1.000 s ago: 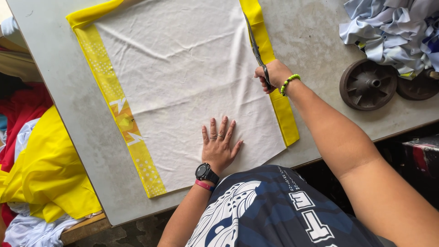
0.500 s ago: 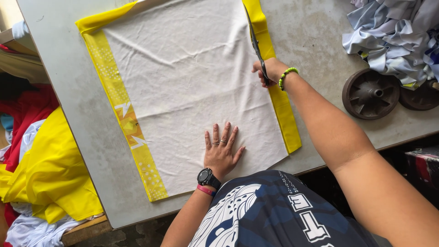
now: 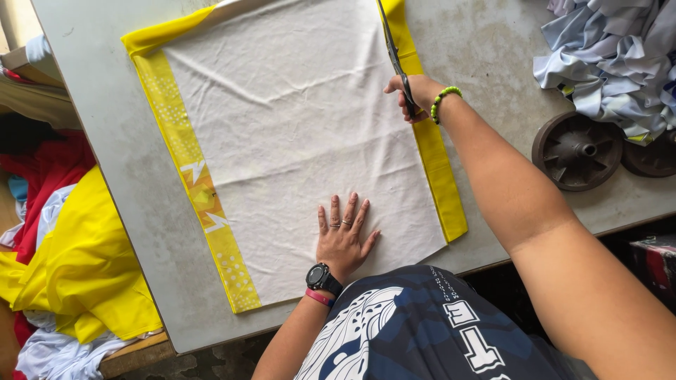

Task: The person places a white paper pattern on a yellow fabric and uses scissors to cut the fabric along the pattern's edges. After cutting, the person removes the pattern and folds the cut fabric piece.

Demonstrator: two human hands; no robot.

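Overhead view of a grey table (image 3: 493,42) carrying a white cloth panel (image 3: 296,141) laid flat on a larger yellow fabric (image 3: 186,151), whose edges show as strips along the left, the top left corner and the right side of the white panel. The left strip bears a pale printed pattern. The left hand (image 3: 343,238) lies palm down on the lower part of the white cloth, fingers spread and flat, its grip released and holding nothing; rings show on two fingers, and a black wristwatch (image 3: 322,278) and a pink band sit at the wrist. The right hand (image 3: 414,95), with a green bead bracelet (image 3: 443,100) at the wrist, has its grip clenched around the handles of dark scissors (image 3: 394,56), whose blades point away from the person along the right edge of the white panel, where it meets the yellow strip. Whether the blades are parted cannot be told. On the table at right stand two dark round wheel-like discs (image 3: 577,151), one partly cut off by the frame edge, just beside a crumpled heap of pale blue-grey cloth (image 3: 612,56). Left of the table, lower down, lies a loose pile of yellow, red and white fabric (image 3: 77,260); no container walls around it can be made out.
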